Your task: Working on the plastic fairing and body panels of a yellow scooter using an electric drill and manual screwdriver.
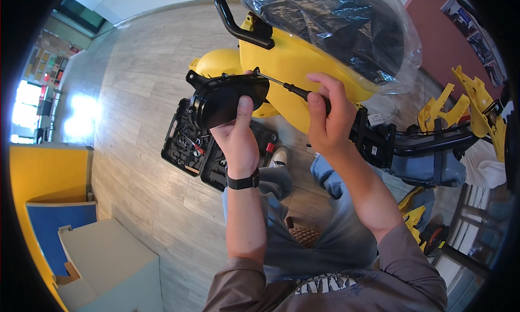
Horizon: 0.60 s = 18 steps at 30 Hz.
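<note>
- Plank floor (135,103): L half of my view.
- Yellow body (290,55): upper ctr; blk seat (336,28) on it, upper R of ctr, under clear plastic (410,47).
- Blk tool case (212,171): lies open L of ctr, tools (196,148) inside.
- Blk curved housing (222,103): upper, just L of ctr, held up by hand.
- My R hand (333,117): R of ctr, apart from L, wrapped round screwdriver (299,91) handle.
- My L hand (238,141): clamped on housing, thumb on its face, other fingers mostly hidden.
- Screwdriver: upper ctr, shaft slanting up-L, tip at housing's upper R edge; can't tell if seated.
</note>
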Motion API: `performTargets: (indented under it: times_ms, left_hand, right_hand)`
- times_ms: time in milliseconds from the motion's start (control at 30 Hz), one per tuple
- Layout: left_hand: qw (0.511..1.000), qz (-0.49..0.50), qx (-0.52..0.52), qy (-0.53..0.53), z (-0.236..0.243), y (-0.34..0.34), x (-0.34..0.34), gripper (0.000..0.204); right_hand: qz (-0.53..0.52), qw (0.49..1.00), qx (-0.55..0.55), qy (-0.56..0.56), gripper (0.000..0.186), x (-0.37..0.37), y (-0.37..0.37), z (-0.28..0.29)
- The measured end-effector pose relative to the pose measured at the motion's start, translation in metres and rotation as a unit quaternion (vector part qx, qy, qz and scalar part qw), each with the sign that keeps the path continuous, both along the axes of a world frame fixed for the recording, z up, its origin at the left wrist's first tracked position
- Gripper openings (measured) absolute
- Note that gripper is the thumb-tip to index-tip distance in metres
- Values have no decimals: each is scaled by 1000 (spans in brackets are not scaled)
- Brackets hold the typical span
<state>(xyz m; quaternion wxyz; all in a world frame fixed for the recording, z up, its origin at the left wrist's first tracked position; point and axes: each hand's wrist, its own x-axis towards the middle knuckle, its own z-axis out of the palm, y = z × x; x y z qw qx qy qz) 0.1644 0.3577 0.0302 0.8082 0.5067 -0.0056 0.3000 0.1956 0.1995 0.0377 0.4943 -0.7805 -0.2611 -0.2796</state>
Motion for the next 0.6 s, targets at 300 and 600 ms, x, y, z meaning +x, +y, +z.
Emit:
performTargets:
  times_ms: [300,600]
  left_hand:
    - [1000,-5,-25,-12,0,3,2,29]
    - [1000,9,-9,1,4,2,0,28]
  right_hand:
    - [27,998,64,2,34,5,6,-10]
    - [30,996,30,81,33,-2,3,-3]
